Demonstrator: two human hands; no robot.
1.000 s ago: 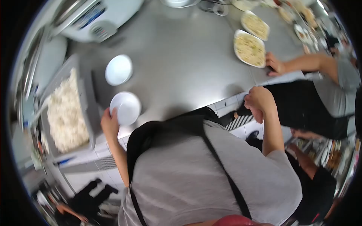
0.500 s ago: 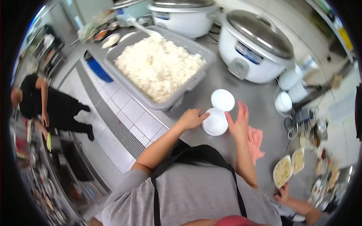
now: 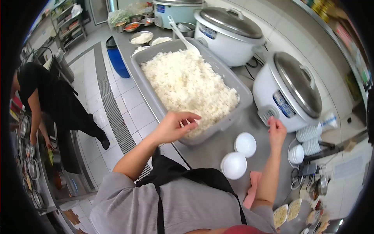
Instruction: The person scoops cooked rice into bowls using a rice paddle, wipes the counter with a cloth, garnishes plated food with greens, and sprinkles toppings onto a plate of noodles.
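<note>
My left hand (image 3: 178, 126) is over the near end of a grey plastic tub (image 3: 243, 91) heaped with cooked white rice (image 3: 187, 82). Its fingers are bent but apart, with nothing between them. My right hand (image 3: 277, 132) is raised in front of the nearest rice cooker (image 3: 278, 95), by its control panel. Those fingers are loosely curled, and I see nothing in them; contact with the cooker is unclear. Between my hands, two white bowls, a nearer one (image 3: 233, 165) and a farther one (image 3: 245, 144), sit on the steel counter (image 3: 218, 146). A white rice paddle (image 3: 183, 37) rests in the tub's far end.
Another white rice cooker (image 3: 230, 35) stands behind the tub. Stacked white bowls (image 3: 307, 142) are at the right wall. A pink cloth (image 3: 253, 189) lies beside my right forearm, with filled oval dishes (image 3: 280, 216) beyond. A person in black (image 3: 50, 93) bends over the opposite counter.
Both hands have left the white bowls. My left hand has moved to the rice tub, and my right hand up toward the cooker. My view has turned, and the person in black leans lower.
</note>
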